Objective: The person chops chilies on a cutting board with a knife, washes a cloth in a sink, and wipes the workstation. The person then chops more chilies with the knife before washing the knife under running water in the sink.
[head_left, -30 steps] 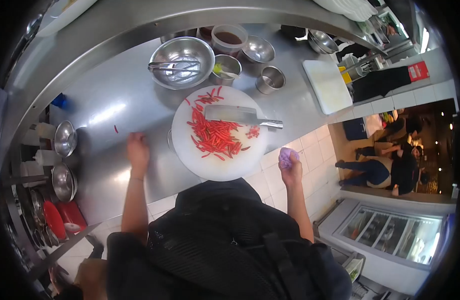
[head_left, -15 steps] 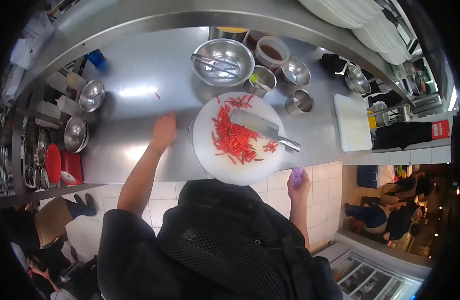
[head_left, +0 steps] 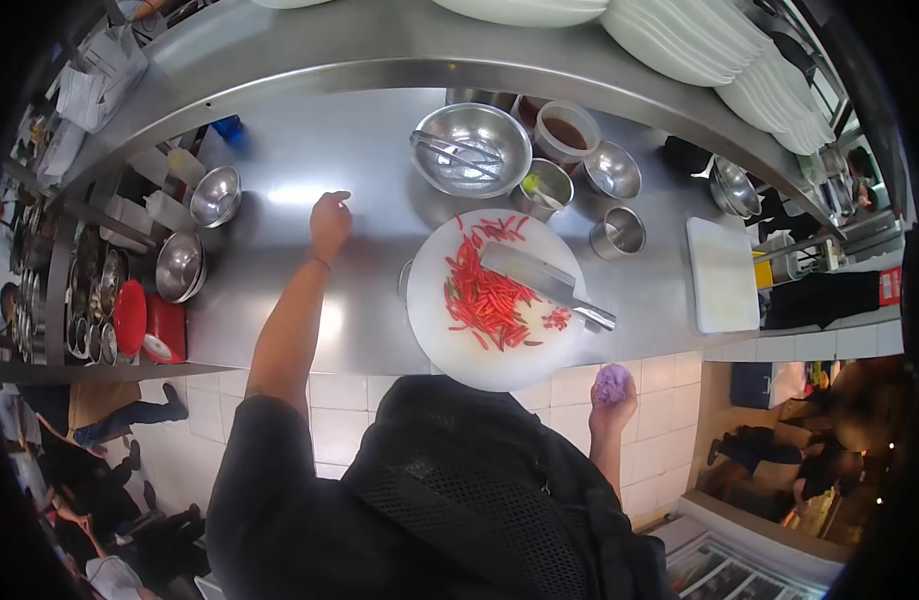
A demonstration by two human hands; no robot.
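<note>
My left hand [head_left: 329, 220] is over the steel counter [head_left: 364, 140], left of the round white board. Its fingers are drawn together, and anything between them is hidden. Wrapped in my right hand [head_left: 619, 400], in front of the counter's edge, is a crumpled purple bundle [head_left: 610, 384]. A pile of red chillies [head_left: 484, 295] lies on the round white board [head_left: 439, 340], with small cut pieces [head_left: 556, 318] at its right. The cleaver [head_left: 527, 272] rests across the chillies, its handle pointing right. Neither hand touches it.
Behind the board stand a large steel bowl with tongs [head_left: 469, 150], a tub of brown sauce [head_left: 567, 132] and small steel pots [head_left: 617, 232]. A white rectangular board [head_left: 722, 275] lies right. Steel bowls [head_left: 216, 196] stand left. An overhead shelf [head_left: 359, 45] crosses the back. Other people stand lower left and right.
My left hand has moved farther out over the counter and now covers the area where a lone red chilli lay. My right hand keeps the purple bundle. The view has shifted.
</note>
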